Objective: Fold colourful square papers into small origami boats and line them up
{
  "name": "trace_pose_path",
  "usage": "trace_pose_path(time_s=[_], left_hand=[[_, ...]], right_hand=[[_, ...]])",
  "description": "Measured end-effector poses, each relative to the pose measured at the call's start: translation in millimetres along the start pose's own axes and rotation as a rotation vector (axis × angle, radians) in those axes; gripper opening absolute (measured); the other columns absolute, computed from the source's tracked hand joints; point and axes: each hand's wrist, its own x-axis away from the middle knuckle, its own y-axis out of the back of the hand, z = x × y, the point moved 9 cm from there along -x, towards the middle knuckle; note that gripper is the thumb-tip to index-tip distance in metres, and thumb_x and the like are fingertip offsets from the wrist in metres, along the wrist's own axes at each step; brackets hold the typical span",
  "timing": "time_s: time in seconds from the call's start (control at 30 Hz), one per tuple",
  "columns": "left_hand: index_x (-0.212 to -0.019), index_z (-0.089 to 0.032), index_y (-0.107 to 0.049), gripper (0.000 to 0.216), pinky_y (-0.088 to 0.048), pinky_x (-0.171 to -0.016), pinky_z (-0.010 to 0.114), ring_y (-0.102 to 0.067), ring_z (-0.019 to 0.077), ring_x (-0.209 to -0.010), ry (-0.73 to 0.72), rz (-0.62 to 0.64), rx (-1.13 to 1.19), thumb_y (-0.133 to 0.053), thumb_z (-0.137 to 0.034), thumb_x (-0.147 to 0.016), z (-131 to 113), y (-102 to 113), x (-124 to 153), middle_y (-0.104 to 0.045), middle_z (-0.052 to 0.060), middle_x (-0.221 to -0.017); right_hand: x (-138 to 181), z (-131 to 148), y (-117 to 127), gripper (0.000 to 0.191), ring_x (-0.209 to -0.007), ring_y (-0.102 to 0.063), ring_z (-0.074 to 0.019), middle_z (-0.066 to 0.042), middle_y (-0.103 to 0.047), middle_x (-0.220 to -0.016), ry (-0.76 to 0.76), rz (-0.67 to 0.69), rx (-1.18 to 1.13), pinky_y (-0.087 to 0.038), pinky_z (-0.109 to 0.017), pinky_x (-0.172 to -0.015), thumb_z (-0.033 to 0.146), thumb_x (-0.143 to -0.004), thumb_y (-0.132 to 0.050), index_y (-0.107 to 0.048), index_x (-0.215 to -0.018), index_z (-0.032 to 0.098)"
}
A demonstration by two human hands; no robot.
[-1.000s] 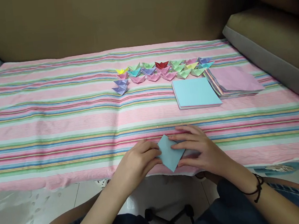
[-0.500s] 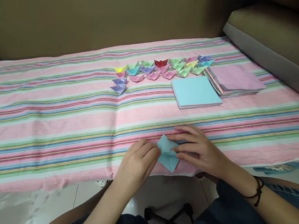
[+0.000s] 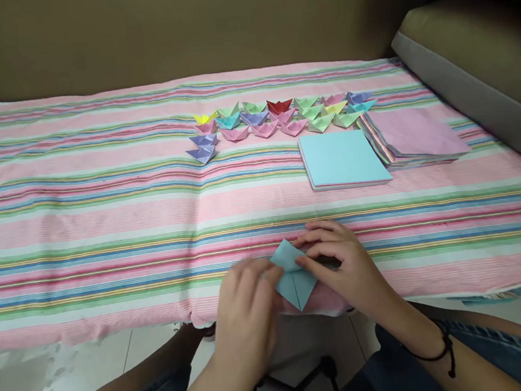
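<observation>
A small light blue paper, partly folded into a diamond with a crease across it, lies at the near edge of the striped table. My left hand touches its left corner, fingers curled and slightly blurred. My right hand presses on its right side with fingers bent over the fold. A black cord circles my right wrist.
Several small folded paper boats in mixed colours stand in rows at the far middle. A light blue paper stack and a pink paper stack lie to the right. A striped cloth covers the table. A sofa arm is at right.
The blue paper has gone from a flat diamond to one with its side corners folded in. My left hand shifted slightly down and in; the view tilted a little.
</observation>
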Motion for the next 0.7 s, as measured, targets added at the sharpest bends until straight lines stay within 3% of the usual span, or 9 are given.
trace_pose_path(time_s=[0.1, 0.2, 0.33, 0.4, 0.53, 0.7], left_hand=[[-0.12, -0.008, -0.051, 0.037, -0.038, -0.096, 0.04, -0.046, 0.027, -0.116, -0.185, 0.086, -0.177, -0.047, -0.009, -0.082, -28, -18, 12, -0.06, 0.013, -0.117], [-0.126, -0.002, -0.047, 0.05, -0.035, -0.1, 0.041, -0.039, 0.0298, -0.126, -0.128, 0.148, -0.353, -0.049, -0.031, -0.085, -30, -34, 18, -0.051, 0.017, -0.131], [-0.129, -0.004, -0.045, 0.063, -0.034, -0.101, 0.039, -0.038, 0.0279, -0.129, -0.069, 0.168, -0.425, -0.04, -0.051, -0.086, -26, -42, 21, -0.047, 0.014, -0.137], [-0.129, -0.005, -0.045, 0.064, -0.032, -0.102, 0.038, -0.038, 0.0269, -0.129, -0.07, 0.166, -0.448, -0.039, -0.052, -0.087, -25, -43, 21, -0.047, 0.014, -0.137], [-0.129, -0.005, -0.046, 0.062, -0.03, -0.104, 0.037, -0.037, 0.0263, -0.13, -0.072, 0.164, -0.478, -0.039, -0.051, -0.087, -24, -44, 21, -0.047, 0.013, -0.137], [-0.129, -0.005, -0.046, 0.063, -0.028, -0.105, 0.037, -0.037, 0.0272, -0.13, -0.075, 0.173, -0.482, -0.039, -0.051, -0.087, -22, -46, 20, -0.046, 0.014, -0.138]], right_hand=[[-2, 1, 0, 0.016, -0.102, -0.055, -0.027, -0.003, -0.072, -0.087, -0.017, -0.018, 0.001, -0.042, -0.048, -0.089, 0.023, -0.077, -0.065, -0.064, -0.061, 0.024], [-3, 0, 0, 0.017, -0.101, -0.055, -0.027, -0.003, -0.071, -0.085, -0.036, -0.029, 0.013, -0.043, -0.046, -0.088, 0.021, -0.075, -0.065, -0.062, -0.059, 0.024], [-2, -1, 0, 0.009, -0.098, -0.056, -0.0259, -0.005, -0.067, -0.087, -0.038, -0.043, 0.027, -0.044, -0.044, -0.087, 0.021, -0.074, -0.065, -0.062, -0.066, 0.022], [-2, -1, 1, 0.003, -0.097, -0.056, -0.0254, -0.005, -0.065, -0.089, -0.035, -0.056, 0.045, -0.044, -0.044, -0.086, 0.02, -0.074, -0.065, -0.062, -0.074, 0.022], [-1, 1, 0, 0.018, -0.098, -0.056, -0.0238, -0.005, -0.063, -0.093, -0.011, -0.047, 0.073, -0.045, -0.043, -0.086, 0.018, -0.076, -0.063, -0.065, -0.093, 0.024], [-1, 3, 1, 0.021, -0.096, -0.055, -0.0223, -0.005, -0.061, -0.094, 0.018, -0.06, 0.062, -0.046, -0.042, -0.085, 0.018, -0.078, -0.062, -0.068, -0.096, 0.026]])
